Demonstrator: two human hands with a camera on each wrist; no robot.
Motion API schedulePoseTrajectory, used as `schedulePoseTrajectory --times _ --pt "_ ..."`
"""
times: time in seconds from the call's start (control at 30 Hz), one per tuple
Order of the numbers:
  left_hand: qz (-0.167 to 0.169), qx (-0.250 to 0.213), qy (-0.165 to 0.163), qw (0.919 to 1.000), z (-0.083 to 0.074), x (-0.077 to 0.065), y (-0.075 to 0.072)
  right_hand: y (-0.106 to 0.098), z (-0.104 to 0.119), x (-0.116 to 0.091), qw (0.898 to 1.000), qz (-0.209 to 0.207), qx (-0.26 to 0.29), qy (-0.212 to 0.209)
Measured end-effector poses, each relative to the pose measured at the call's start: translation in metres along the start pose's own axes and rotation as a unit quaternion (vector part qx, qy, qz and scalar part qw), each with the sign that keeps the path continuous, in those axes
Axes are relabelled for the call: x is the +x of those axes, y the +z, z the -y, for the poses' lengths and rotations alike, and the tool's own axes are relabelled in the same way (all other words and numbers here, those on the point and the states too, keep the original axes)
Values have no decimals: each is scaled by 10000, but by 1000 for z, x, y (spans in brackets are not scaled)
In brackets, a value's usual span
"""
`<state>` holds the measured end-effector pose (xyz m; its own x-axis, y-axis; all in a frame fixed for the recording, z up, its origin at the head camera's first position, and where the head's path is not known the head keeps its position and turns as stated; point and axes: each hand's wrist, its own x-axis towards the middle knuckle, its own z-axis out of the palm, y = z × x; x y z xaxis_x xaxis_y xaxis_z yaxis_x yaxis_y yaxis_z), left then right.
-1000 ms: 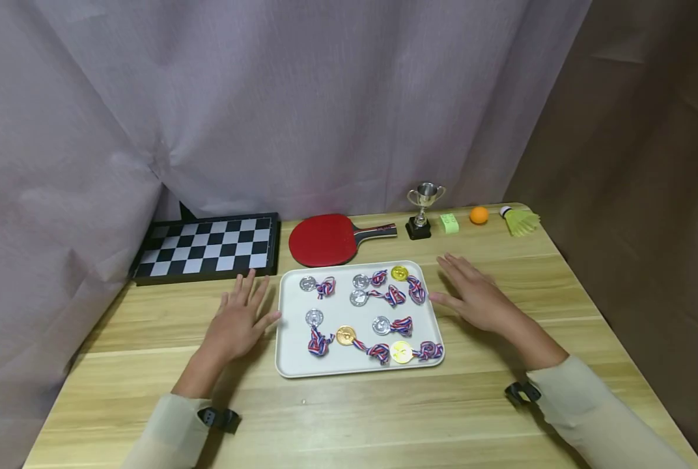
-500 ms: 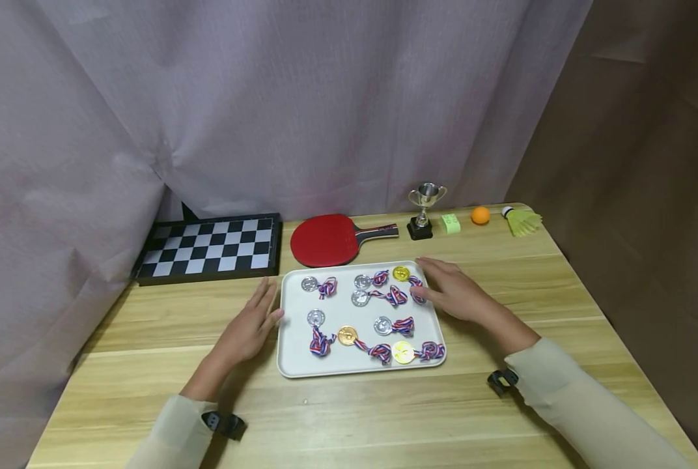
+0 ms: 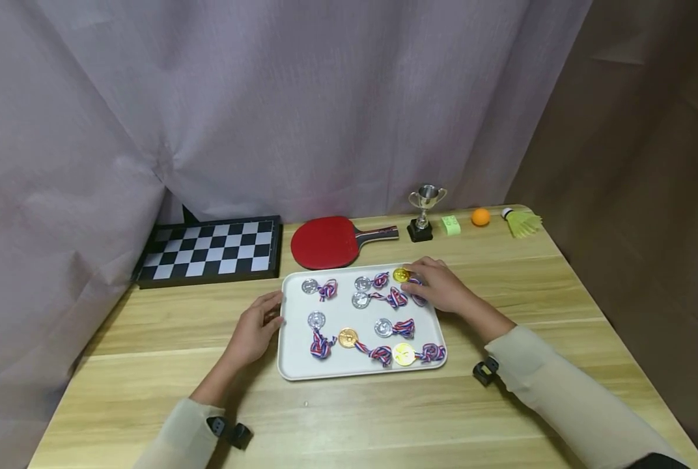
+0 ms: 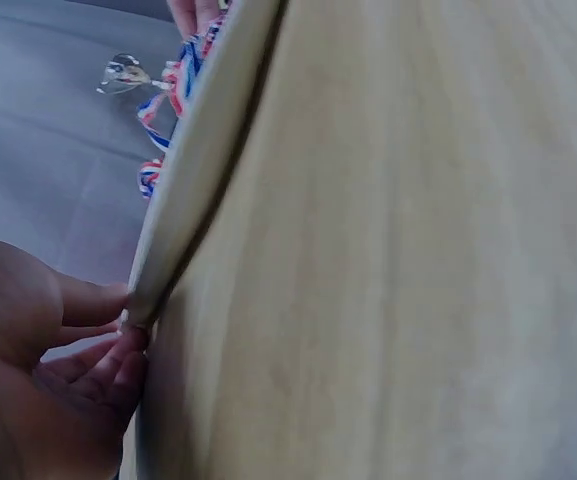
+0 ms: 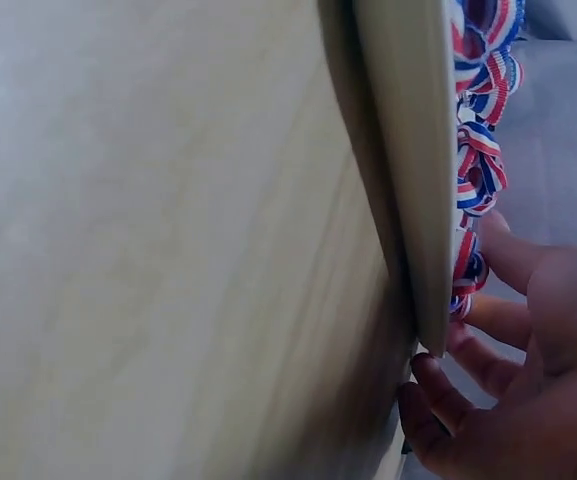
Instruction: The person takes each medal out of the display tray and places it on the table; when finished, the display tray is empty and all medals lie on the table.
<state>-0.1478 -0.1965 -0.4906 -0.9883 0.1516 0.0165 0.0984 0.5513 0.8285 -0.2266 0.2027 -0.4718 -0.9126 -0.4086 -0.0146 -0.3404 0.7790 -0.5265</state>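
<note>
A white rectangular tray [image 3: 349, 314] lies on the table, bearing several silver and gold-coloured medals with bunched red, white and blue ribbons. My left hand [image 3: 255, 329] grips its left edge; in the left wrist view the thumb is at the upper rim and the curled fingers are under the edge. At the tray's far right corner, my right hand [image 3: 439, 286] has its thumb and index finger on either side of a gold medal [image 3: 401, 275]. In the right wrist view, these two digits meet the medal's ribbon [image 5: 468, 262], with the other fingers curled by the tray edge.
Behind the tray lie a black-and-white chessboard [image 3: 208, 249] and a red table tennis bat [image 3: 323, 242]. Toward the back right stand a small trophy cup [image 3: 422, 212], a green block [image 3: 451, 225], an orange ball [image 3: 480, 217] and a yellow shuttlecock [image 3: 521, 223].
The left hand's spread fingers have come in and curled onto the tray's left edge. My right hand has moved left over the tray's corner, bringing its fingers to the gold medal.
</note>
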Motion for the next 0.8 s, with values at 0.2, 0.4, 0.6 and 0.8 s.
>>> schedulePoseTrajectory --times 0.2,0.4,0.6,0.8 --pt "-33 -50 36 10000 5 1 3 4 2 7 9993 -336 -102 107" --pt "23 -12 85 10000 7 1 2 4 7 12 9982 -294 -194 490" --pt "33 22 16 10000 7 1 1 4 8 13 9978 -195 -90 622" --pt "47 12 -95 9999 7 0 2 5 1 13 9975 -357 399 468"
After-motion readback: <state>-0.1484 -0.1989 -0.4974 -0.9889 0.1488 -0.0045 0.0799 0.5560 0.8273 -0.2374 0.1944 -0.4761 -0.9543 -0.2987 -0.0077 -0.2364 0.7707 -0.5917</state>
